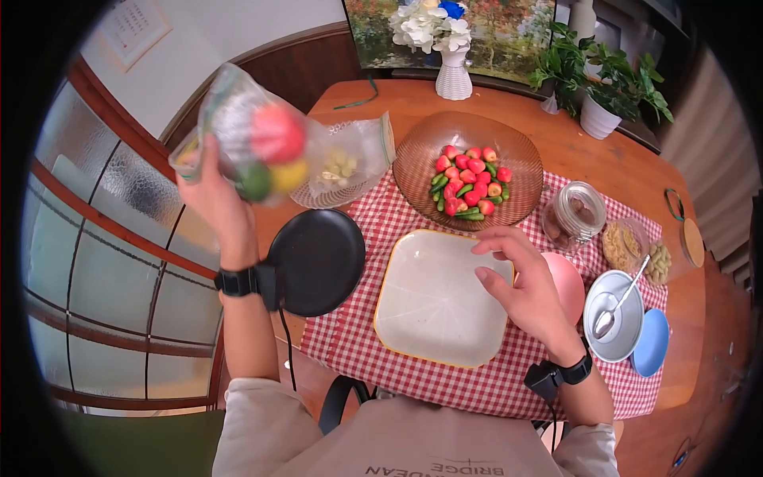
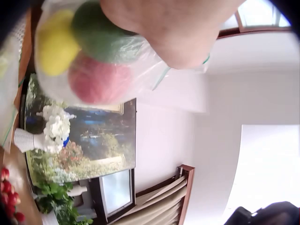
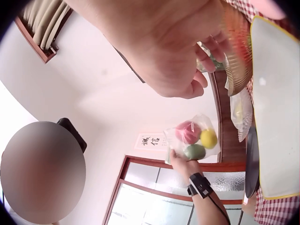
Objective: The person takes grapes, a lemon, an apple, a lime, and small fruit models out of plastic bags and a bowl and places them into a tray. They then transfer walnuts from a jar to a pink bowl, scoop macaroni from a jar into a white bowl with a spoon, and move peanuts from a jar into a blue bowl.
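My left hand (image 1: 216, 191) grips the edge of a clear plastic bag (image 1: 226, 99), raised at the left above the table. Inside the bag are a pink-red round item (image 1: 278, 133), a yellow one (image 1: 289, 176) and a green one (image 1: 254, 181); the left wrist view shows them close up. My right hand (image 1: 524, 290), its fingers loosely bent and holding nothing, hovers over the right edge of a square white dish (image 1: 442, 298) with a yellow rim. The dish has nothing in it.
A black plate (image 1: 316, 262) lies left of the dish. Behind are a second bag (image 1: 354, 159) on a glass dish and an amber bowl (image 1: 413, 159) of red and green items. A jar (image 1: 574, 213), pink plate (image 1: 563, 286), metal bowl with spoon (image 1: 613, 318) and blue plate (image 1: 651, 343) stand right.
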The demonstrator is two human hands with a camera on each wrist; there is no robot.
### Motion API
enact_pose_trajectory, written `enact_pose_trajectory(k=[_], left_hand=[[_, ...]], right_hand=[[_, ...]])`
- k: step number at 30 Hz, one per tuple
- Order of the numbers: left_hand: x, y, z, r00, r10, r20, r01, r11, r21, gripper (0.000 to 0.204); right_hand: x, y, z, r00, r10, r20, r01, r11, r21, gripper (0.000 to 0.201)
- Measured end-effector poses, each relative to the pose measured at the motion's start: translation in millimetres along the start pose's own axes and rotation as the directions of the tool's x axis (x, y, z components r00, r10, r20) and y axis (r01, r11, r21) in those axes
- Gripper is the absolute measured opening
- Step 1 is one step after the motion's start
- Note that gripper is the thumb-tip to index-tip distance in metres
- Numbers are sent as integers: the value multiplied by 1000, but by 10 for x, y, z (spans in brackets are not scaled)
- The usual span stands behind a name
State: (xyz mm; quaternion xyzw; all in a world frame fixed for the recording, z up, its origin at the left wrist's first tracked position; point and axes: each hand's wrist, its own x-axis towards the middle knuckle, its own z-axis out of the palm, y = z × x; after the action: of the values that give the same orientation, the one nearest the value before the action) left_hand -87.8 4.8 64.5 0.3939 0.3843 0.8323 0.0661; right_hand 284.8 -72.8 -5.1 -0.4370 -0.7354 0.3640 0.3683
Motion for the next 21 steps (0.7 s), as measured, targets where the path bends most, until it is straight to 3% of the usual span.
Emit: enact_pose_trajectory(k=[3,4,7,9,10,11,12,14,17,18,21], left_hand=[[291,-294,60,971,237,-38,-232,967,108,18],[367,-473,49,973,228,-35,-218,957,191,11],[326,-1047,-75,973,102,207,-183,887,424,20],[187,-1398,-240,879,48,475,-417,563,714,41],[37,-1498,-298,873,-146,465,-301,589,750,58],[-115,-1515,-336,830,-334,447,-184,592,785,76],[-177,-1514,-387,825,-335,455,-189,595,781,76],[-271,-1501,-473,725,-302,619,-411,531,741,101],[-226,-1319,-484,664,-394,635,-436,486,757,103],[-228,-1170,-452,640,-478,602,-434,421,796,97],[-258,-837,-364,628,-403,665,-545,382,746,83]], right_hand=[[-30,48,-34,998,56,9,-56,998,-22,26],[-45,72,-34,999,51,10,-50,998,-26,26],[-115,128,-34,999,-44,22,46,993,-105,25],[-191,153,-49,997,-12,72,23,989,-146,25],[-240,167,-62,998,-13,69,23,989,-145,25],[-293,181,-81,995,40,89,-28,991,-130,25],[-330,204,-106,990,96,107,-83,990,-117,25],[-392,323,-147,994,63,91,-49,988,-148,24],[-414,390,-162,998,29,52,-21,989,-144,21],[-405,395,-159,1000,18,20,-16,994,-109,19],[-418,431,-108,999,8,-47,-10,1000,-27,16]])
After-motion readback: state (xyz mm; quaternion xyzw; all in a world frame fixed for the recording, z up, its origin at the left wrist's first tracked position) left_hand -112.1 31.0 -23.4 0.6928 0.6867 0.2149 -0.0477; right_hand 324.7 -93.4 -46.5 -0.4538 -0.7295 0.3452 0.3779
